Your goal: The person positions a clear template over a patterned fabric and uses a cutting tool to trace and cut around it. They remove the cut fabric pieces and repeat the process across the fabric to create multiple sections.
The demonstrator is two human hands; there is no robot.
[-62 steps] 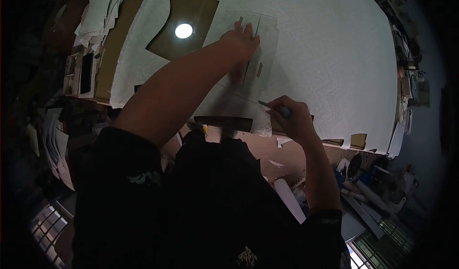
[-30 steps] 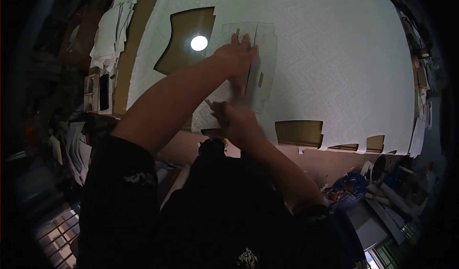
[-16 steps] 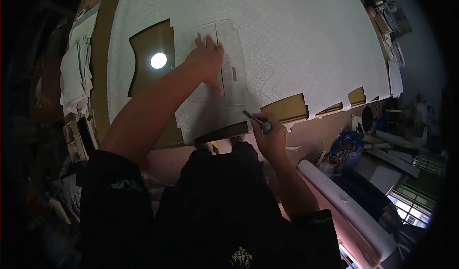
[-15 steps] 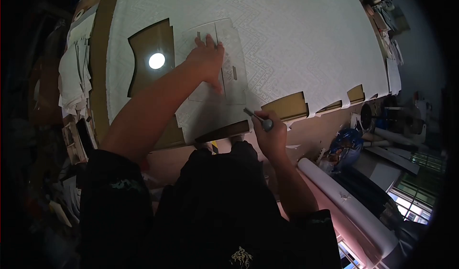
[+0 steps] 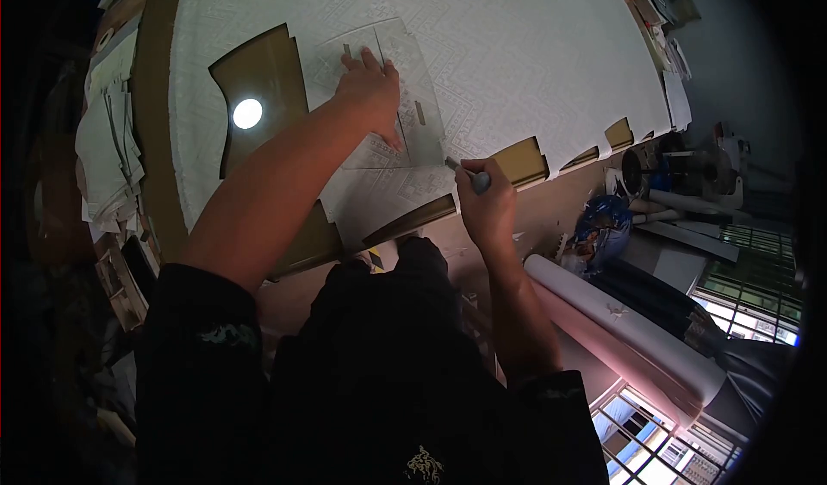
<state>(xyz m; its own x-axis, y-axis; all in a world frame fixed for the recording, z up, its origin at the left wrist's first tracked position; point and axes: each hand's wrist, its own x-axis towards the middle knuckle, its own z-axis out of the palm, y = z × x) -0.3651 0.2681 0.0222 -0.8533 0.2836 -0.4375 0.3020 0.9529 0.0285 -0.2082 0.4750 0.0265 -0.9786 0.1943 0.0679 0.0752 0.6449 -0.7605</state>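
My left hand (image 5: 369, 97) lies with its fingers spread on a clear template (image 5: 422, 140), pressing it onto the white patterned sheet (image 5: 534, 63). The template has thin lines and small slots. At the template's near right corner, my right hand (image 5: 488, 205) is closed around a short grey tool with a rounded end (image 5: 480, 180). The tool's narrow tip points at the template's corner; its exact kind is not clear. Left of my left hand, a curved cut-out in the sheet bares the brown table surface (image 5: 267, 67), where a bright round light spot shows.
More cut-outs along the sheet's near edge bare the brown tabletop (image 5: 519, 159). Stacked white pieces (image 5: 108, 140) lie at the left. Rolls of material (image 5: 616, 313) lean at the lower right, near a blue plastic-wrapped bundle (image 5: 606, 222). Papers (image 5: 676, 97) lie along the right edge.
My right hand has moved up with the tool, bringing its tip to the template's corner. My left hand still presses on the template. The whole view has shifted slightly.
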